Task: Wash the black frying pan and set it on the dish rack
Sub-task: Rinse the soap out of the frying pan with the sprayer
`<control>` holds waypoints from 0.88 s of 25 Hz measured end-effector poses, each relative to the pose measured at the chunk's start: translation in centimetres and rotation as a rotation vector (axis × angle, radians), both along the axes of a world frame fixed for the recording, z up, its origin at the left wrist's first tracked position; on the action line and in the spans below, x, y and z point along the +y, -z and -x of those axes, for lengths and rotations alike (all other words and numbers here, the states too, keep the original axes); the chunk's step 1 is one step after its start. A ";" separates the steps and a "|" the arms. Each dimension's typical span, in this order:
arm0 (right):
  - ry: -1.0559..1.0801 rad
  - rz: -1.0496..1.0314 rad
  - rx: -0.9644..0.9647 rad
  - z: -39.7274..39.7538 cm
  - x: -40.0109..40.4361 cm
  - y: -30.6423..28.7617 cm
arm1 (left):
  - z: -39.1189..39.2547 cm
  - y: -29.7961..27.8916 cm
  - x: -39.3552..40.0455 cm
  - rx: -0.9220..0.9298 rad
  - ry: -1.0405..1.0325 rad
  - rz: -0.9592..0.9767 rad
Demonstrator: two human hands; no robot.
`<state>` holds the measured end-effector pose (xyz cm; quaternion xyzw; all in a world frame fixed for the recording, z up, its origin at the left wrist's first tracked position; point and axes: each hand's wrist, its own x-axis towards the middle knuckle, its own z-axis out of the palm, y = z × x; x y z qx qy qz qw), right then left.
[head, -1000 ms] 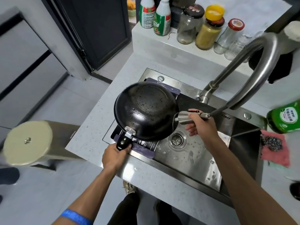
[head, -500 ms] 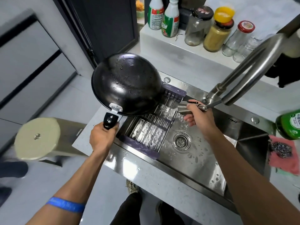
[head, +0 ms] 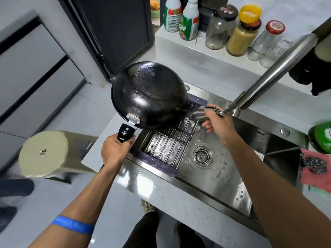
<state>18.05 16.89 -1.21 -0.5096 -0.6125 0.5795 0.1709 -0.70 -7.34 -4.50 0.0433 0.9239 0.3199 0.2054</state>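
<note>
Your left hand (head: 114, 151) is wrapped around the handle of the black frying pan (head: 150, 95), fingers curled tight; most of the handle is hidden inside the fist. The pan is upside down and tilted, its wet underside facing you with droplets on it. It is held above the far end of the dish rack (head: 166, 145); whether its far rim touches the rack cannot be told, since the pan covers that end. The rack spans the left part of the sink (head: 223, 174), purple end bars with metal rods between.

Your right hand (head: 216, 122) is closed around the pull-out spray head (head: 202, 113) at the tip of the faucet (head: 272, 72). The head is blurred and partly behind the fingers. Any water stream is hard to make out.

The drain (head: 203, 155) sits in the wet basin. At the right edge, a green bottle (head: 320, 138) is cut off, and a steel scourer (head: 313, 164) lies on a pink cloth (head: 311, 178). Jars and bottles (head: 241, 38) line the ledge behind. A blue wristband (head: 73, 224) circles your left forearm.
</note>
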 end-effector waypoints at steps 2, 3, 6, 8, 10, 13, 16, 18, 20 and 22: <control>-0.036 -0.018 -0.013 -0.6 0.0 -0.1 | -0.2 0.1 0.0 -0.007 -0.003 0.000; -0.028 -0.040 -0.023 -0.9 0.2 -0.1 | -0.4 0.2 -0.2 -0.006 -0.009 -0.005; 0.022 -0.130 -0.063 -2.9 0.9 0.2 | -1.5 0.3 -0.8 0.005 0.011 0.005; 0.059 -0.168 -0.112 -5.3 0.8 0.9 | -3.5 0.5 -1.2 -0.001 0.029 0.017; 0.118 -0.150 -0.126 -8.0 0.6 1.5 | -6.1 1.0 -1.5 -0.029 0.045 0.016; 0.166 -0.105 -0.119 -11.5 1.3 1.7 | -8.4 1.9 -1.8 -0.063 0.085 0.020; 0.139 -0.091 -0.128 -14.1 2.4 1.7 | -8.9 2.6 -0.4 -0.091 0.117 0.017; 0.114 -0.075 -0.129 -15.0 2.5 1.9 | -9.1 2.9 0.8 -0.102 0.114 0.003; 0.097 -0.055 -0.111 -15.2 2.3 1.9 | -8.9 3.5 1.4 -0.118 0.105 0.000; 0.076 -0.046 -0.092 -15.4 2.2 1.9 | -8.7 4.5 1.3 -0.142 0.095 -0.010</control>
